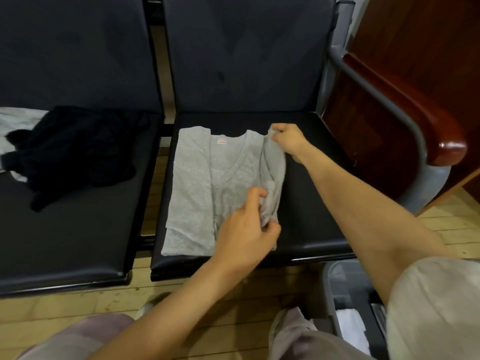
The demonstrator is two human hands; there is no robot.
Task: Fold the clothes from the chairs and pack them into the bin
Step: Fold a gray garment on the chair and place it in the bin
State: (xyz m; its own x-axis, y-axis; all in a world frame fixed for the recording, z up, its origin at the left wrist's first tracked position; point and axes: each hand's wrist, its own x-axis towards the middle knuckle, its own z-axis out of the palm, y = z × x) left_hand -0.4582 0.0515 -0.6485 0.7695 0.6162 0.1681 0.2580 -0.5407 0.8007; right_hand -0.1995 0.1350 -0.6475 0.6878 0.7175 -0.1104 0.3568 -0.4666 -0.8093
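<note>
Shirt was judged light, soft, limp | its side flap was pinched low by left hand, at the shoulder beyond it by right hand | corners best gripped.

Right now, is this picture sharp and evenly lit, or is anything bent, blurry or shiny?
Head view: dim and soft overall. The left hand is slightly blurred at the fingers where it pinches the shirt. The chair frame bows near the edge, as under a wide lens. A glare spot sits on the armrest. The black clothes lose their folds in the dark.
</note>
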